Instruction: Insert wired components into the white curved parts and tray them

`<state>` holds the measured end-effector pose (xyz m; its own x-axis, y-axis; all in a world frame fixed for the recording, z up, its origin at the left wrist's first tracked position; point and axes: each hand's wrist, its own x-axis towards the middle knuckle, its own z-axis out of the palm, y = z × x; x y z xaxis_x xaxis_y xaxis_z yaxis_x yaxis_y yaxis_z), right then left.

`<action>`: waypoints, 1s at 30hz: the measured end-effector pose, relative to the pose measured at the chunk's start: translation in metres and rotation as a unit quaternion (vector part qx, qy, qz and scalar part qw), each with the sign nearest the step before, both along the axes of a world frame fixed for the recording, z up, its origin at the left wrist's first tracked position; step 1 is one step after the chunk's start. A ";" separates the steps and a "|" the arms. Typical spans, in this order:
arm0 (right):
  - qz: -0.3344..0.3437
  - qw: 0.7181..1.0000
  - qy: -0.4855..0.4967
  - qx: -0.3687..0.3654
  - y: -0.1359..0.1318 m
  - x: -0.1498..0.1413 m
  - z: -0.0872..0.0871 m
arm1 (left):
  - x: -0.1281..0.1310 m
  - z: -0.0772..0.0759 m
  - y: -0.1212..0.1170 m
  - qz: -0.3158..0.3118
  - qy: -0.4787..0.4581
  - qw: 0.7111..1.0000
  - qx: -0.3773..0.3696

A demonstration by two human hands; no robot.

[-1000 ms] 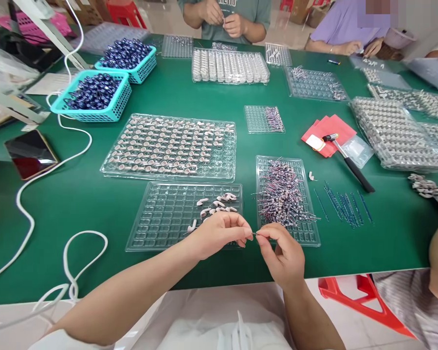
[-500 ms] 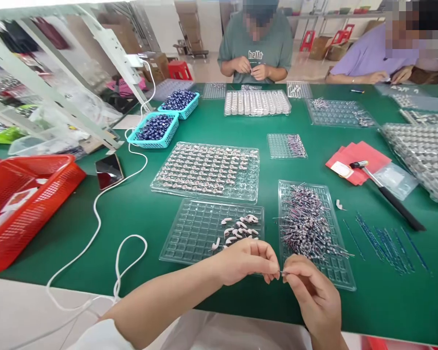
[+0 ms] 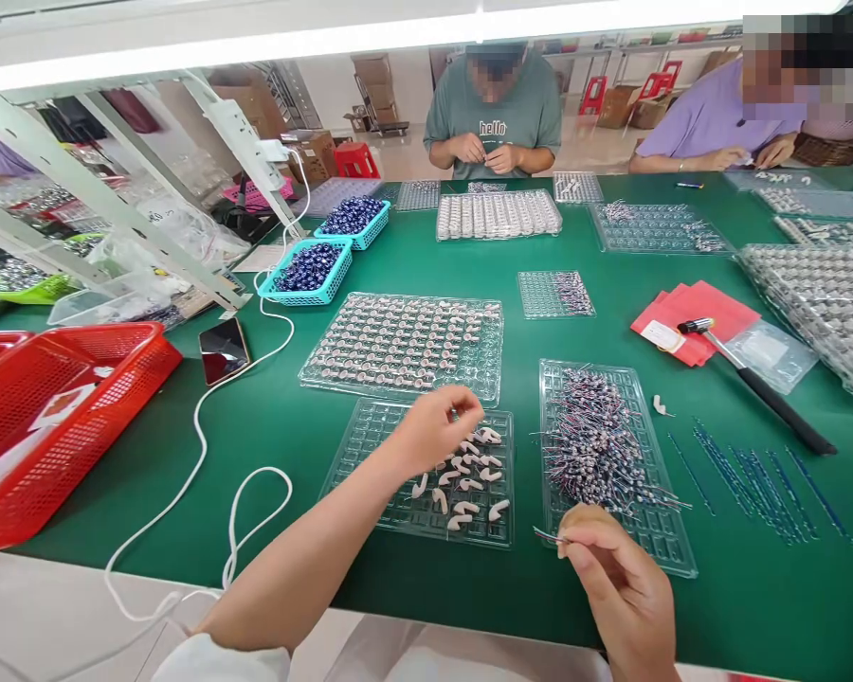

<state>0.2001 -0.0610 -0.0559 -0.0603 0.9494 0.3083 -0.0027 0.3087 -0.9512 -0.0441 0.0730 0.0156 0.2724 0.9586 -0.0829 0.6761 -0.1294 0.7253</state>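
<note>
My left hand (image 3: 441,426) hovers over the far part of a clear tray (image 3: 355,474) with loose white earbud shells (image 3: 462,521). Its fingers are curled in, and whatever they may hold is hidden. Lower right, my right hand (image 3: 622,578) pinches a thin wired component (image 3: 549,536) between thumb and forefinger, its wires pointing left. Just beyond that hand, a heap of similar wired components (image 3: 597,436) covers much of another clear tray (image 3: 672,545). Past my left hand lies a larger clear tray (image 3: 489,365) filled with rows of small round parts (image 3: 398,341).
Right of the heap lie a lone shell (image 3: 660,405), thin blue strips (image 3: 768,493), a black-handled tool (image 3: 782,407) and red sheets (image 3: 711,308). Left are a phone (image 3: 225,350), white cable (image 3: 203,426) and red basket (image 3: 78,426). Two people (image 3: 494,114) work across the table.
My left hand has moved away from my right, up and left over the shell tray. The right hand still holds the wired component, whose wires now show. The view has tilted slightly upward.
</note>
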 end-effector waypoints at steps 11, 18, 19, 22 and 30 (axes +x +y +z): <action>-0.025 0.999 -0.037 -0.011 0.003 -0.005 0.003 | -0.026 -0.036 0.087 0.138 0.209 0.966 0.064; -0.016 1.000 -0.010 -0.017 0.005 -0.007 0.006 | -0.023 -0.038 0.085 0.162 0.184 0.964 0.100; -0.021 1.000 -0.007 -0.023 0.006 -0.008 0.006 | -0.022 -0.036 0.081 0.169 0.172 0.964 0.111; -0.036 0.998 0.008 -0.041 0.007 -0.009 0.008 | -0.014 -0.023 0.060 0.174 0.126 0.968 0.127; -0.081 0.994 0.039 -0.066 0.004 -0.007 0.004 | 0.035 0.007 -0.041 0.054 -0.258 0.960 -0.089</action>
